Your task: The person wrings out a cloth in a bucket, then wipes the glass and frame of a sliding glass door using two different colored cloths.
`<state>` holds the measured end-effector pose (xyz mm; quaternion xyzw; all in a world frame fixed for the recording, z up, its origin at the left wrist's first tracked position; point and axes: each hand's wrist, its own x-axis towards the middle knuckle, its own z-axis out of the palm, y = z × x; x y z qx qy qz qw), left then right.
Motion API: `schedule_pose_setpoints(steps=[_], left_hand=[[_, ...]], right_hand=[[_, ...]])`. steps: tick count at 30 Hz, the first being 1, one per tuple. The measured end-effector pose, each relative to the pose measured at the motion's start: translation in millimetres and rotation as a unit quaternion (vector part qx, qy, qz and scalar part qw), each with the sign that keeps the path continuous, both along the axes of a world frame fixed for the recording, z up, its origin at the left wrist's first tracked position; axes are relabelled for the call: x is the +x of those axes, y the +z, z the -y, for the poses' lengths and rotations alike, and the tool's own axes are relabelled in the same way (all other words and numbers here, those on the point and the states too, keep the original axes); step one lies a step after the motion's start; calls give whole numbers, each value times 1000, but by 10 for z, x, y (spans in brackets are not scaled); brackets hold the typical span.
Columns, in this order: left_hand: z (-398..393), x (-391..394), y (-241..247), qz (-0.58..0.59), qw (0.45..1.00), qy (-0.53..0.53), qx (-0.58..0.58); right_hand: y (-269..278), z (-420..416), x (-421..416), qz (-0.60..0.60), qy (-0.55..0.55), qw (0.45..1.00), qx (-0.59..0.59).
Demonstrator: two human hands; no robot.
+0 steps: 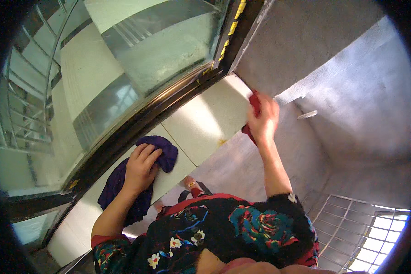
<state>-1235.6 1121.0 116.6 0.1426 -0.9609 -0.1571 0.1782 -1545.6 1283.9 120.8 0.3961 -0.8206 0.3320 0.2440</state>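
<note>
A crumpled dark purple cloth (166, 154) lies on the pale tiled sill (195, 126) and hangs over its near edge. My left hand (142, 167) is on top of this cloth, fingers curled into it. At the right end of the sill, beside the grey wall, my right hand (265, 118) grips a red cloth (255, 104). Part of the red cloth is hidden behind the fingers, and the hand looks slightly blurred. Both cloths touch the sill area, well apart from each other.
A dark window frame (123, 137) with a glass pane (164, 58) borders the sill's far side. Yellow tape (231, 30) marks the frame's upright. A yellowish stain (222, 141) shows near the sill's front edge. A small pale piece (307, 114) juts from the wall. A metal grid (346, 222) stands lower right.
</note>
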Motion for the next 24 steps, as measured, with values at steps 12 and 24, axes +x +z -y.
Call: schedule_pose_setpoints(steps=[12, 24], left_hand=[[-24, -20, 5, -13, 993, 110, -33], [113, 165, -159, -170, 983, 33, 67]], right_hand=[[-206, -185, -433, 27, 67, 986, 148], [334, 630, -397, 139, 57, 987, -52]])
